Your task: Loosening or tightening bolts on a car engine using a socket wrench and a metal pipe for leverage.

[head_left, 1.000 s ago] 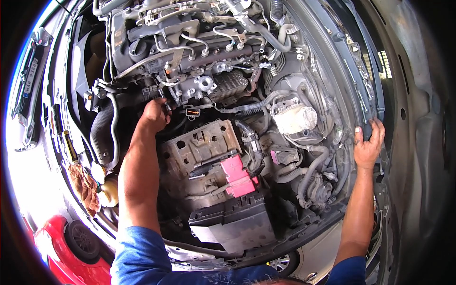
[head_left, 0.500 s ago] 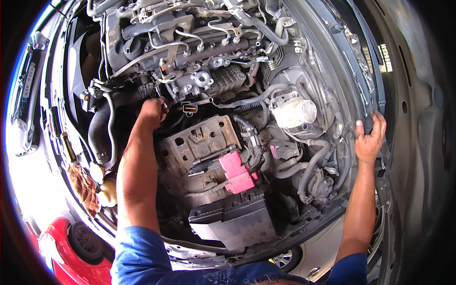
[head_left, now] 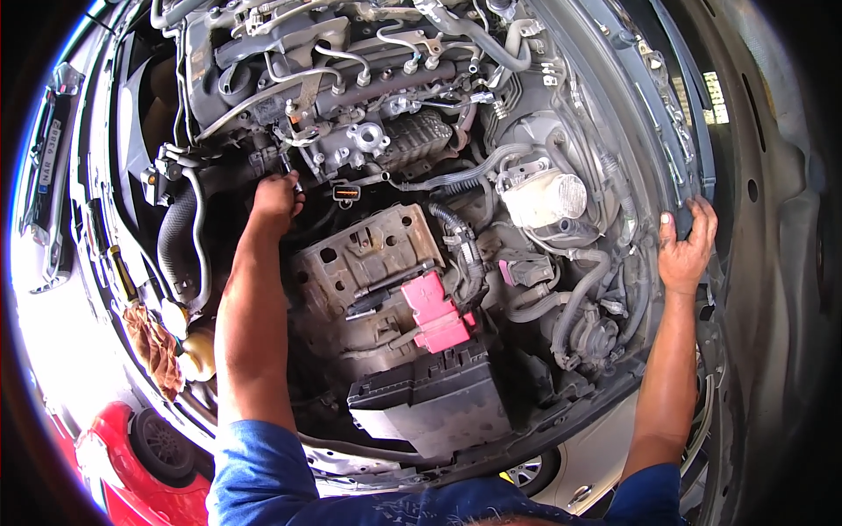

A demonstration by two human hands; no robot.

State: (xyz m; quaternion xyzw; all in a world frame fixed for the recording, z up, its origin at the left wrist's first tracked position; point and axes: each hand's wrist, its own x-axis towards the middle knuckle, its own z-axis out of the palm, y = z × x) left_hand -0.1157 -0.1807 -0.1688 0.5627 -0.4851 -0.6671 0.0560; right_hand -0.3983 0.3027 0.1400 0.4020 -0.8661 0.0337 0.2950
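Where the open engine bay (head_left: 570,412) holds the engine (head_left: 351,145) and its hoses, the left hand's grip sits near its middle. Well to the right of that grip stands a white canister (head_left: 553,197); to its left and nearer the person is a yellowish reservoir (head_left: 200,358). That makes two pale vessels, the contents of both hidden. One black box (head_left: 430,408) and one pink cover (head_left: 434,314) lie nearer the person than the grip and to its right, past one metal tray (head_left: 386,235). One brown cloth (head_left: 151,351) is left of the reservoir.

Of the two bare hands, the left hand (head_left: 278,203) has its fingers curled closed around one slim metal tool (head_left: 287,164), which points away from the person toward the engine. The right hand (head_left: 688,249), far right of this grip, rests on the bay's edge panel (head_left: 674,188), thumb and fingers spread apart.
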